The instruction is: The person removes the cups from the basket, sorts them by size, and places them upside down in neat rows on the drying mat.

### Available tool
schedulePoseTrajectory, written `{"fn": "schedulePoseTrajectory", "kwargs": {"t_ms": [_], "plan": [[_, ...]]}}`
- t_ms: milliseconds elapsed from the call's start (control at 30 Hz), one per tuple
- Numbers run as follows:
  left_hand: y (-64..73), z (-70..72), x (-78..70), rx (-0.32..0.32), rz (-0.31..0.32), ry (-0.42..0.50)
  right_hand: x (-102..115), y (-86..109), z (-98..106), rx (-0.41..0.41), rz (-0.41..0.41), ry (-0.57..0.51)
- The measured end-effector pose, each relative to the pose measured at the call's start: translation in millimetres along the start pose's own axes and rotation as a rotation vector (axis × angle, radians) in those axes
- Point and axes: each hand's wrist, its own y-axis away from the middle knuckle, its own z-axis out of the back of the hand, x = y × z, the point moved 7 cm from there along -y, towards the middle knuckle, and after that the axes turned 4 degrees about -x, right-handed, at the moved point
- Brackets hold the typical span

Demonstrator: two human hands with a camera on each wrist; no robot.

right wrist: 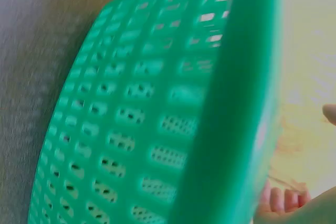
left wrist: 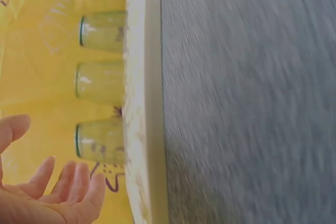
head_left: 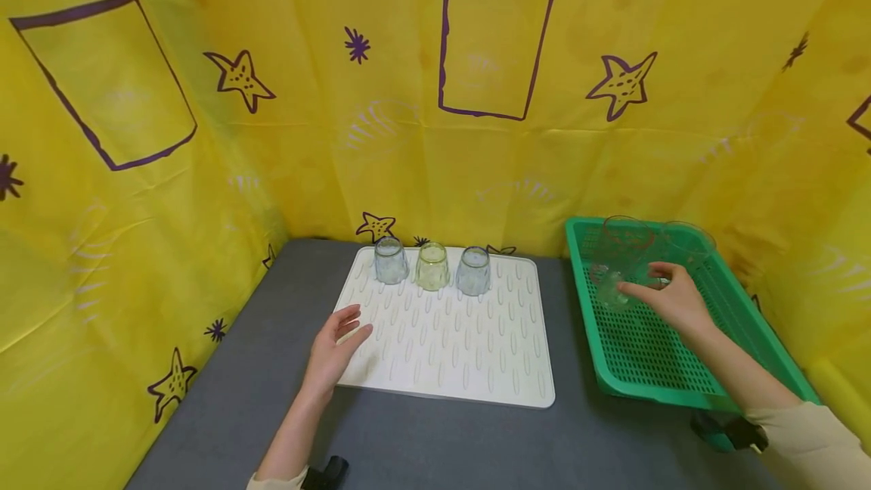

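Note:
My left hand [head_left: 333,350] hovers at the left edge of a white ribbed mat [head_left: 435,346], its fingers apart and holding nothing. In the left wrist view, the left hand [left wrist: 55,195] is partly cut off by the frame. At the mat's back stand a bluish glass [head_left: 391,262], a yellowish glass [head_left: 432,268] and another bluish glass [head_left: 473,272]. Over a green basket [head_left: 592,331], my right hand [head_left: 674,301] has thumb and fingers spread. Its thumb overlaps a small clear glass [head_left: 614,295] in the head view; contact cannot be told.
Inside the basket, a clear glass with a reddish rim [head_left: 627,237] and a wide clear glass [head_left: 689,244] are at the back. The basket's raised wall [right wrist: 131,103] stands beside the right wrist. A yellow patterned cloth [head_left: 490,165] hangs behind the grey table [head_left: 422,445].

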Motion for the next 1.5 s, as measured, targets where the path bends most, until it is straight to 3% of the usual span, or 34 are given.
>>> {"fn": "schedulePoseTrajectory", "kwargs": {"t_ms": [167, 567, 1067, 1500], "plan": [[4.3, -14.6, -9.6, 0.035, -0.015, 0.06, 11.3, 9.1, 3.1, -0.07, 0.005, -0.097], [10.3, -37.4, -30.1, 0.107, -0.073, 0.152, 36.1, 27.7, -5.9, -0.123, 0.031, -0.192], [23.2, -68.7, -50.7, 0.252, -0.122, 0.216, 80.2, 45.5, -53.0, -0.007, 0.146, -0.221], [34.0, -96.7, -63.9, 0.387, -0.16, 0.233, 100.7, 56.0, -98.6, 0.107, 0.218, -0.296]]}}
